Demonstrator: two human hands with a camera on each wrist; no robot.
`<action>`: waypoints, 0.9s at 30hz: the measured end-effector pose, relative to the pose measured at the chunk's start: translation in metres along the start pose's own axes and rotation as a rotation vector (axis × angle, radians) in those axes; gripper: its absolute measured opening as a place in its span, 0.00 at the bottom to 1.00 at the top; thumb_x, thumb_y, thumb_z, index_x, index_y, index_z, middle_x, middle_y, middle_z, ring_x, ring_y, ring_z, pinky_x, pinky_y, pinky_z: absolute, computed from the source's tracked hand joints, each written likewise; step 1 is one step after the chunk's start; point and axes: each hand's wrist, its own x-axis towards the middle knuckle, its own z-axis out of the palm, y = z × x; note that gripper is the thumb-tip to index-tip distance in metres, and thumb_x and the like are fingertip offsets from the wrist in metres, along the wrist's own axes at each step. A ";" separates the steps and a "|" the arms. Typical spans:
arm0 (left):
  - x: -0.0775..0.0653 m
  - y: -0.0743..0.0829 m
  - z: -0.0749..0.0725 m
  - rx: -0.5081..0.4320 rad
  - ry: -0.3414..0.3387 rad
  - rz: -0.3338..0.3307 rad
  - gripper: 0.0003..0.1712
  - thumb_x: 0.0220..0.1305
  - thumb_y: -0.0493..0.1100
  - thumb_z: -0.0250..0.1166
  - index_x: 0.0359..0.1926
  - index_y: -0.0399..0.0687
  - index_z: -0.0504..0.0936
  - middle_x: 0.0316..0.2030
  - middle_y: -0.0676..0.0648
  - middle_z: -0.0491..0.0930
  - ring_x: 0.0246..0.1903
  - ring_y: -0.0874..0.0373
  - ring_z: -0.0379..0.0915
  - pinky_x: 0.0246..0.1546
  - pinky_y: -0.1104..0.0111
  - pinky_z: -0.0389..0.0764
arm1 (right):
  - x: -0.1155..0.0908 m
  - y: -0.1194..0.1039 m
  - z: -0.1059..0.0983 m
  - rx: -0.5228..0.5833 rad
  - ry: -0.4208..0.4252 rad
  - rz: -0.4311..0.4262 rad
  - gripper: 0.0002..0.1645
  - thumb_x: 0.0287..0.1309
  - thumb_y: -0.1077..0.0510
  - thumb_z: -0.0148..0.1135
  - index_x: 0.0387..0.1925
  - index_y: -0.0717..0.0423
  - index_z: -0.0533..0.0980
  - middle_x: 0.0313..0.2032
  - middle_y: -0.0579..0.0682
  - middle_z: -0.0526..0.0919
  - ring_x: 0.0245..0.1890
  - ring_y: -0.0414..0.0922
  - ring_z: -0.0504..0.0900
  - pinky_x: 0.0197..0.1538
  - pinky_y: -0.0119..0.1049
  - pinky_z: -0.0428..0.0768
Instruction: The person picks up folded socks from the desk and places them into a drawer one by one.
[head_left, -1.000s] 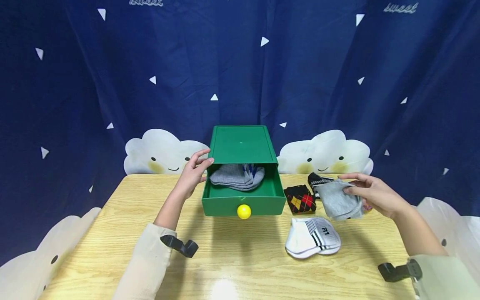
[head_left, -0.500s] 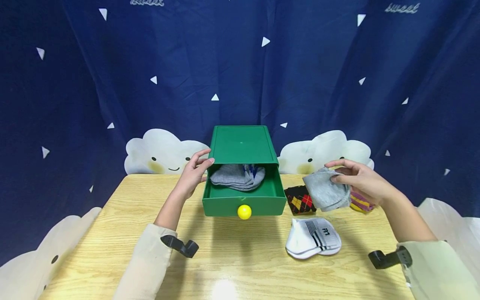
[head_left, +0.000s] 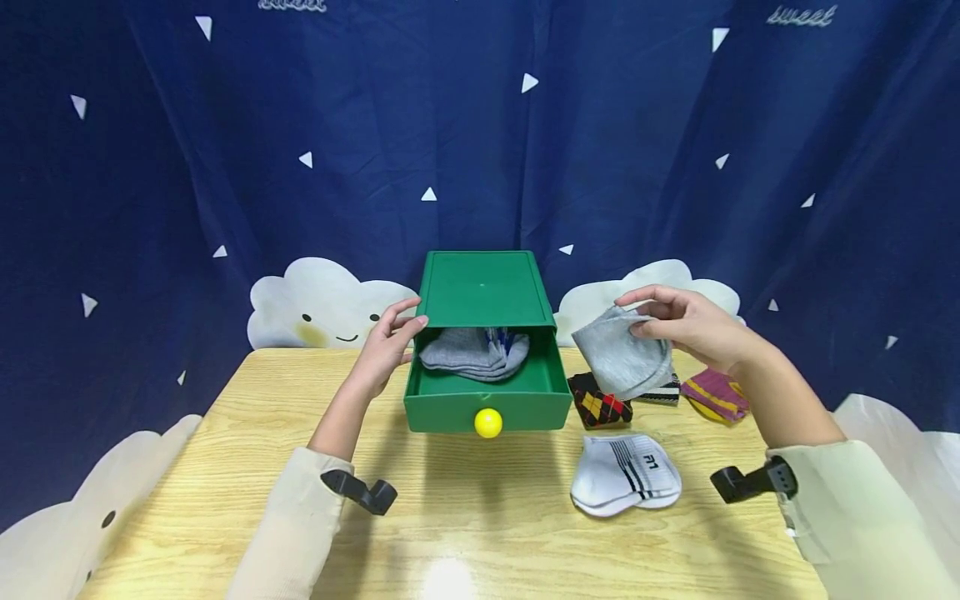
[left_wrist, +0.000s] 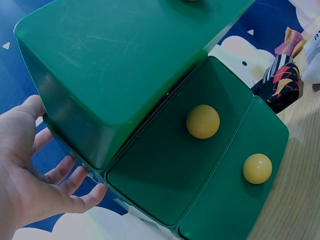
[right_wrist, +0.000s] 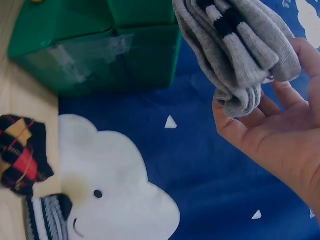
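My right hand (head_left: 693, 327) pinches a folded pair of grey socks (head_left: 626, 354), held above the table to the right of a green drawer cabinet (head_left: 483, 287). In the right wrist view the same grey socks (right_wrist: 235, 42) show dark stripes. The cabinet's top drawer (head_left: 442, 414) is pulled out, with a yellow knob (head_left: 488, 423) on its front. Inside it lie grey folded socks (head_left: 472, 354), with a blue and white part behind them. My left hand (head_left: 382, 350) rests against the cabinet's left side, its fingers loosely bent around no object.
On the table (head_left: 480, 508) lie argyle socks (head_left: 600, 402), white striped socks (head_left: 626, 477), partly hidden black-and-white socks (head_left: 662, 393) and purple-and-yellow socks (head_left: 716, 396). Lower drawers with yellow knobs (left_wrist: 203, 121) appear in the left wrist view. A blue curtain (head_left: 480, 125) hangs behind.
My right hand has lifted the grey socks up and left, toward the cabinet, uncovering the purple-and-yellow socks. The left hand and drawer have not moved.
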 end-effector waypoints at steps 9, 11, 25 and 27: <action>0.000 -0.001 0.000 0.006 -0.003 -0.003 0.29 0.68 0.51 0.53 0.68 0.59 0.60 0.62 0.39 0.60 0.65 0.48 0.58 0.61 0.45 0.64 | 0.019 -0.022 0.014 -0.010 -0.031 -0.052 0.18 0.60 0.64 0.57 0.52 0.48 0.73 0.42 0.43 0.80 0.41 0.39 0.77 0.42 0.31 0.78; 0.000 -0.001 -0.001 0.007 -0.002 -0.001 0.29 0.68 0.51 0.53 0.68 0.59 0.60 0.62 0.39 0.60 0.65 0.48 0.58 0.61 0.45 0.65 | 0.022 -0.023 0.019 -0.009 -0.034 -0.051 0.19 0.59 0.64 0.58 0.51 0.48 0.74 0.41 0.43 0.80 0.42 0.39 0.77 0.43 0.31 0.77; -0.001 0.000 0.001 0.006 0.002 -0.003 0.29 0.67 0.51 0.53 0.68 0.59 0.60 0.62 0.39 0.59 0.65 0.47 0.58 0.61 0.44 0.64 | 0.049 -0.035 0.050 -0.047 -0.013 -0.080 0.23 0.57 0.63 0.59 0.55 0.55 0.72 0.43 0.43 0.81 0.43 0.40 0.78 0.48 0.32 0.75; -0.001 0.000 0.001 0.008 0.003 -0.005 0.29 0.67 0.51 0.53 0.68 0.59 0.60 0.62 0.39 0.60 0.65 0.47 0.58 0.61 0.45 0.64 | 0.053 -0.036 0.056 -0.056 -0.006 -0.081 0.24 0.56 0.63 0.59 0.56 0.56 0.72 0.44 0.44 0.80 0.43 0.40 0.78 0.48 0.33 0.76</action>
